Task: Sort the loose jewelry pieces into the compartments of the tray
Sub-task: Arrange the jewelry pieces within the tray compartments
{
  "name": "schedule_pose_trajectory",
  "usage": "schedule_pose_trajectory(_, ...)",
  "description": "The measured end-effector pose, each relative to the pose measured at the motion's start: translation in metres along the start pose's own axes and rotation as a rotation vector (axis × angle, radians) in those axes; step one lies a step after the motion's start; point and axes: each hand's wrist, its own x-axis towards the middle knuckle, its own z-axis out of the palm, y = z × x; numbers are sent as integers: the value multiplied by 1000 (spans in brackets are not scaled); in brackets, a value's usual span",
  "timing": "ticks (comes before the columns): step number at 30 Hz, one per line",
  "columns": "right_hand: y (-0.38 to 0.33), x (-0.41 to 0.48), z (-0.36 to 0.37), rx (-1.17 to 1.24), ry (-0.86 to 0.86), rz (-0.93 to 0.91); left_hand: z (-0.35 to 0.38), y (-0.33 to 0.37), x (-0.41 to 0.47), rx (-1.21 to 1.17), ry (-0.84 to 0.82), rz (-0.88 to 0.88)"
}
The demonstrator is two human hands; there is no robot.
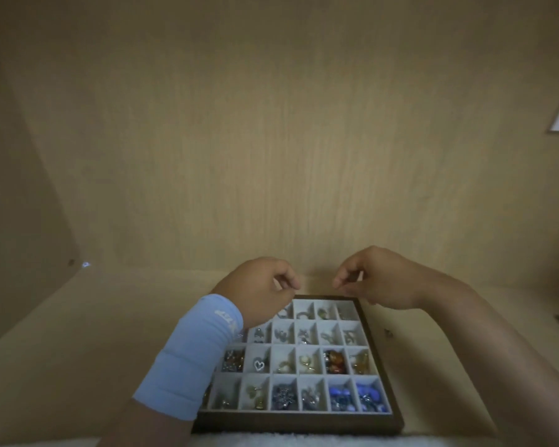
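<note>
Tray (304, 422) compartments hold jewelry (339, 395); left hand (262, 288), right hand (381, 282) fingers (341, 280) pinched over far rim, grasp unclear

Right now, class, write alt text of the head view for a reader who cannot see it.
Two hands, the left hand wearing a pale blue wrist sleeve and the right hand bare, hover in a pinching pose above the far edge of a dark wood-framed tray of pale compartments holding jewelry. Whether they hold anything cannot be seen.
</note>
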Motion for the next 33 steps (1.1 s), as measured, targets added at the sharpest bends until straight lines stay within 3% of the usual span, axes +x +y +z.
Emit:
schedule_pose_trajectory(5,35,-29,-10,-47,-41,125,37,41,13,11,-129,60)
schedule_pose_trajectory(13,48,-42,-9,-134,-189,227,80,66,30,79,-160,127)
schedule_pose_trajectory(19,45,-35,2,-130,-127,203,72,54,28,41,-115,138)
schedule_pose_trajectory(23,39,-31,4,-72,-15,172,56,45,27,-52,-102,42)
schedule_pose_trajectory(27,25,-24,1,84,117,64,36,36,24,-180,-106,36)
schedule_pose_trajectory(33,-9,4,18,351,178,-105,15,20,16,-323,-22,-2)
